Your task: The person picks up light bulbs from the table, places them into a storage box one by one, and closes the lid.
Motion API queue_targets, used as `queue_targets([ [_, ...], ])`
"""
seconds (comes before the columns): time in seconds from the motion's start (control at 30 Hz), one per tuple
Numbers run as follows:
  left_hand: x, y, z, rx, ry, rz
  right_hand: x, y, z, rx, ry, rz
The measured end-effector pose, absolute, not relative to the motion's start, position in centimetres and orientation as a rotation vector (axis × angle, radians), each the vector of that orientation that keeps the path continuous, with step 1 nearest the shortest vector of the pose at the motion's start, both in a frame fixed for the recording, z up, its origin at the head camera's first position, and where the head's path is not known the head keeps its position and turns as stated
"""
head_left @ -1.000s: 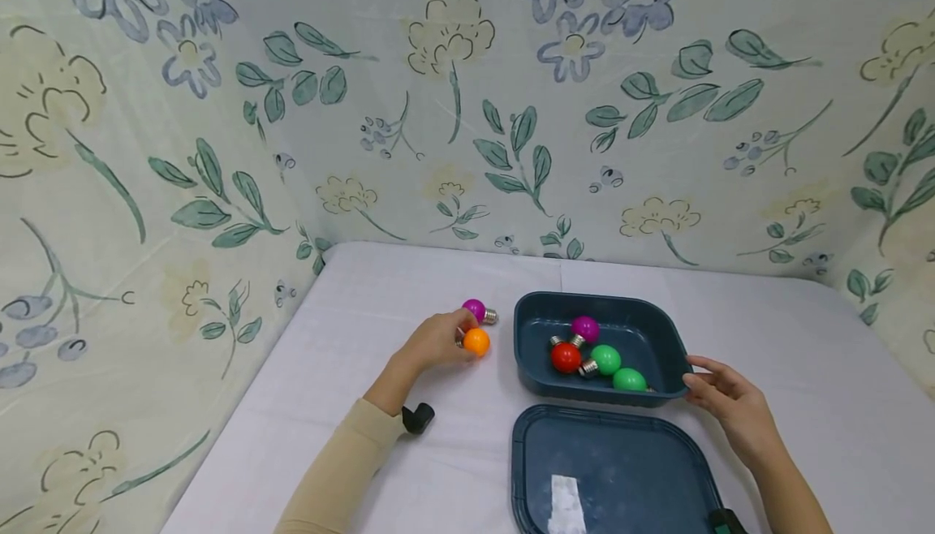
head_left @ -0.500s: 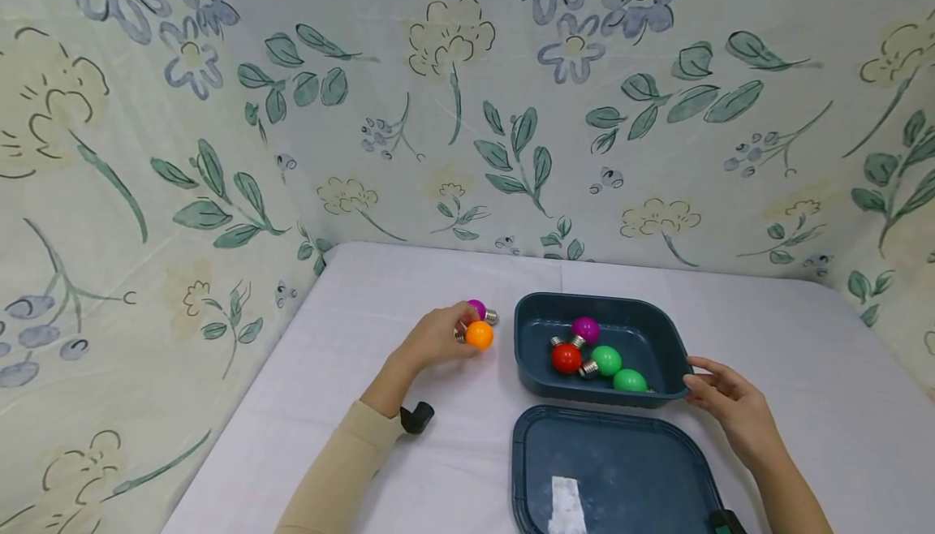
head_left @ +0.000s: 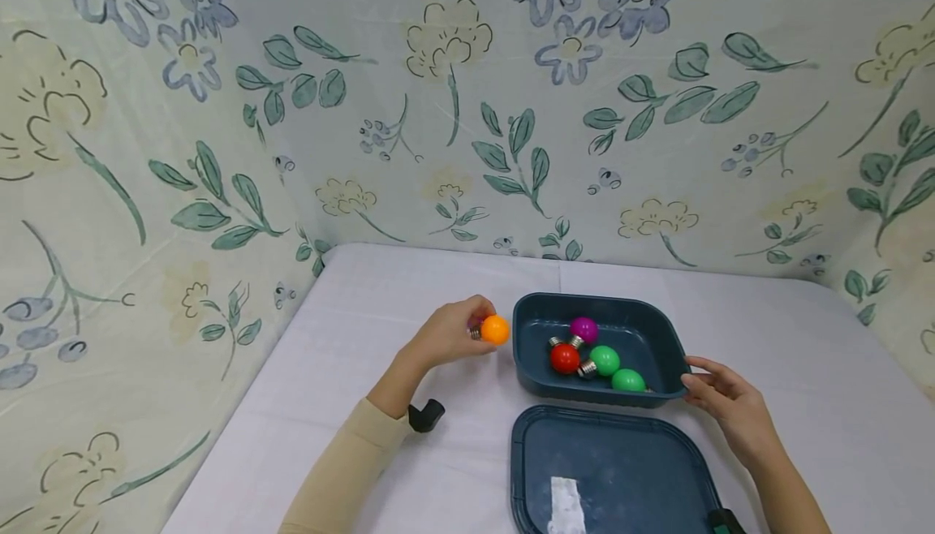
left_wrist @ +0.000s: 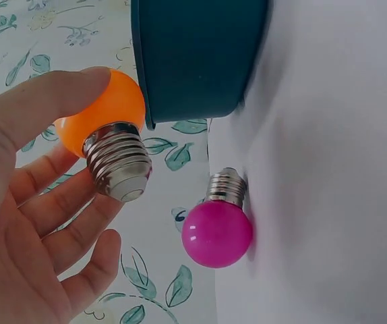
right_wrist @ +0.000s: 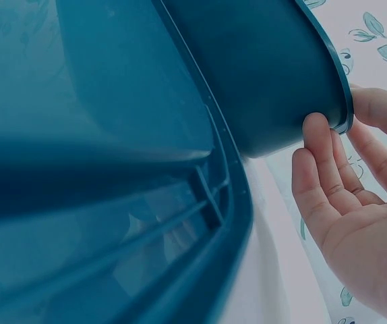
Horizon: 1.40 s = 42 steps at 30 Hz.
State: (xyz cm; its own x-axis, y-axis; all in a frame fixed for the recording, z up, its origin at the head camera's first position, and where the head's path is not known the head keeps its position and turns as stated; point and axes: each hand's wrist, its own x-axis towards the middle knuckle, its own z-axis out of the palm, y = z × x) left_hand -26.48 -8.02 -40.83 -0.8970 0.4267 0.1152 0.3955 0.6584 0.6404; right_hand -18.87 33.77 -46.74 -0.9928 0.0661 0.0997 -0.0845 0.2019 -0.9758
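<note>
My left hand [head_left: 451, 333] holds an orange light bulb [head_left: 495, 329] just left of the dark blue plastic box [head_left: 526, 372]. In the left wrist view the thumb lies on the orange globe, and its metal screw base [left_wrist: 121, 162] points toward the camera. A magenta bulb [left_wrist: 217, 233] lies on the table below that hand; in the head view the hand almost hides it. Inside the box lie a red bulb [head_left: 565, 359], another magenta bulb [head_left: 584, 329] and two green bulbs [head_left: 605, 360]. My right hand [head_left: 730, 404] grips the box's right corner, fingertips [right_wrist: 316, 125] against its outer wall.
The box's dark blue lid [head_left: 621, 469], with a white label [head_left: 566, 506], lies in front of the box. A white cloth covers the table [head_left: 453, 469]. Behind and at the sides hangs a floral curtain [head_left: 453, 152].
My left hand has carried the orange bulb right and slightly up toward the box, now covering most of the loose magenta bulb. The right hand and box have stayed in place.
</note>
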Motion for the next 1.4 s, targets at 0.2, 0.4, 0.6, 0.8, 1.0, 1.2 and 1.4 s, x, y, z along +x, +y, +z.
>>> queue_targets([
  [0.2,-26.5,-6.8,-40.5,0.724,2.812,1.058,-18.9,33.7,-46.7,0.010,-2.346,1.901],
  [0.4,-26.5,-5.9,-40.3,0.751,2.807,1.043,-18.9,33.7,-46.6,0.026,-2.340,1.918],
  [0.6,-26.5,-5.2,-39.9,0.788,2.805,1.024,-19.0,33.8,-46.6,0.053,-2.315,1.952],
  [0.8,-26.7,-4.4,-39.7,0.781,2.797,1.012,-19.0,33.8,-46.6,0.061,-2.319,1.961],
  [1.0,-26.8,-3.6,-39.7,0.784,2.791,1.032,-18.9,33.7,-46.5,0.059,-2.339,1.933],
  [1.2,-26.8,-2.9,-39.1,0.867,2.786,0.999,-18.9,33.8,-46.4,0.050,-2.338,1.929],
  [1.4,-26.7,-2.0,-39.1,0.885,2.765,0.967,-18.8,33.8,-46.6,0.038,-2.332,1.939],
])
